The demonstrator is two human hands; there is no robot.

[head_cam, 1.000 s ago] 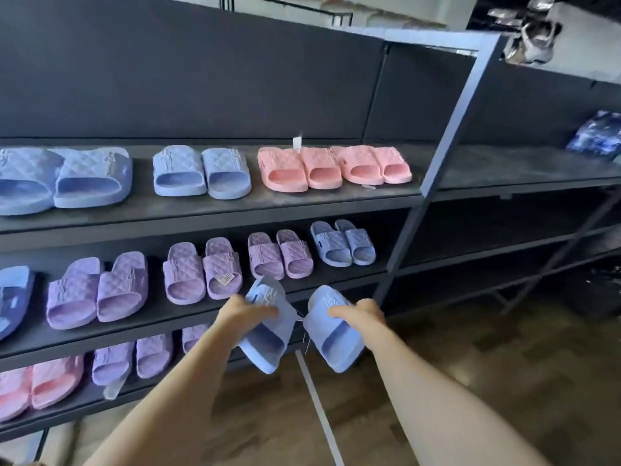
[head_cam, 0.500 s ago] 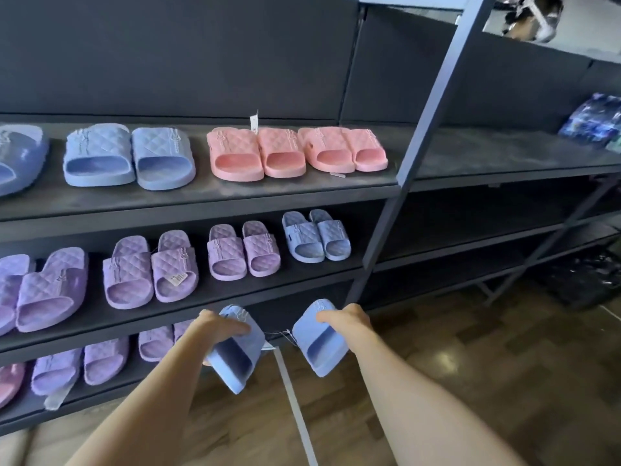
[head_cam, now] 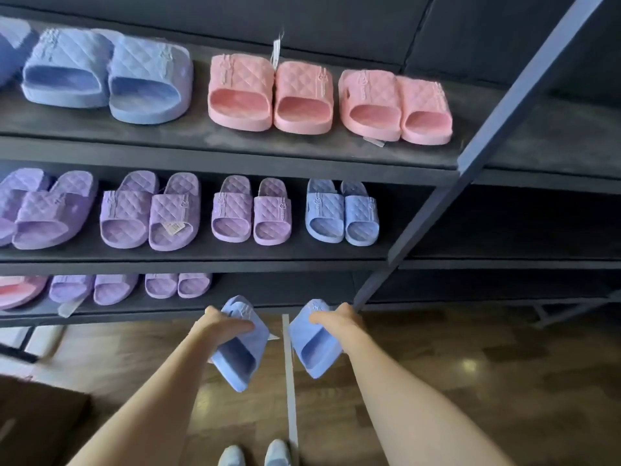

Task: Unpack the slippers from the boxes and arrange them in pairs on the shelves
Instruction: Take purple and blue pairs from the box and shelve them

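Shelves (head_cam: 201, 267) fill the view, most rows already lined with pairs. The step in hand looks like carrying one blue pair to its place. The left slipper (head_cam: 242, 358) and right slipper (head_cam: 316, 351) hang in the air just before the bottom shelf (head_cam: 285, 294). The left hand (head_cam: 221, 326) and right hand (head_cam: 339, 319) each grip one by its strap. Next, probably, they should go side by side right of the purple pair (head_cam: 178, 284). Since half a second ago the rack looms nearer, and the person's shoes (head_cam: 255, 454) have come into view.

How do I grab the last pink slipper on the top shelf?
Take the rightmost pink slipper by its quilted strap, coming from the front. Its opening faces you, so your fingers can slip under the strap with your thumb on top for a firm grip.
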